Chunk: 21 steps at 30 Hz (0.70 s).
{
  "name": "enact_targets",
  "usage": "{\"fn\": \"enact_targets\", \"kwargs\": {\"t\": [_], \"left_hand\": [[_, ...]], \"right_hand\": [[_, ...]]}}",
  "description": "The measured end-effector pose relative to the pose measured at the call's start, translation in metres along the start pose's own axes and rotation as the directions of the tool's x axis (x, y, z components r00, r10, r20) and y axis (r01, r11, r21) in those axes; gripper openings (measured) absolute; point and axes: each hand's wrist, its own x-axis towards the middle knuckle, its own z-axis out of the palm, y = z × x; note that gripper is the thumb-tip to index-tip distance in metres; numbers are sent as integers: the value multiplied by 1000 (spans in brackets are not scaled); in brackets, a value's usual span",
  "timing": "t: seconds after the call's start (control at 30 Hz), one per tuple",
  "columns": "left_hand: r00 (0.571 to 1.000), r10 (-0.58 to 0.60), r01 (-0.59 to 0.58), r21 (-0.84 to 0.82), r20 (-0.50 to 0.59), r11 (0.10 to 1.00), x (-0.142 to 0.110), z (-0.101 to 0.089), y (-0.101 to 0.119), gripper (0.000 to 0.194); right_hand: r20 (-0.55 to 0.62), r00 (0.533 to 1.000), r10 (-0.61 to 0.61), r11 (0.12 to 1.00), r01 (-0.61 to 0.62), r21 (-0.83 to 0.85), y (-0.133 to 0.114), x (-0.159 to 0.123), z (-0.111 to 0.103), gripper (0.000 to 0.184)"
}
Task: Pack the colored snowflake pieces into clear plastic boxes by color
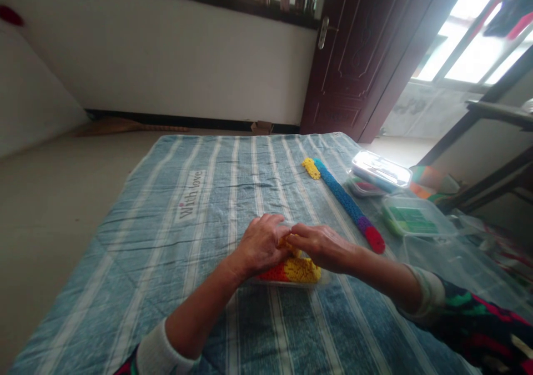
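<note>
A shallow clear plastic box (287, 285) lies on the bed in front of me, with red (270, 273) and yellow crocheted pieces (303, 270) in it. My left hand (260, 243) bends over the box's left side, fingers together and partly hidden, thumb against an orange-yellow crocheted piece (289, 246). From the right, my right hand (322, 247) pinches the same raised piece, its fingertips meeting those of the left. Further back lies a long blue, purple and red crocheted strip (343, 197), a small yellow crocheted piece (311, 168) beside its far end.
A striped blue cloth (200, 264) covers the bed. On the right are a stacked lidded plastic box (381, 170), a clear box with green contents (416, 218) and clear plastic (462, 264). Beyond stand a dark red door (353, 53) and a wall (200, 58).
</note>
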Motion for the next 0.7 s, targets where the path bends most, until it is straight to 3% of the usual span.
{"fn": "enact_targets", "kwargs": {"t": [0.3, 0.7], "left_hand": [[999, 19, -18, -14, 30, 1000, -1, -6, 0, 30], [999, 16, -17, 57, 30, 998, 0, -4, 2, 28]], "right_hand": [[-19, 999, 48, 997, -49, -61, 1, 0, 9, 23], [61, 966, 253, 967, -252, -25, -4, 4, 7, 20]]}}
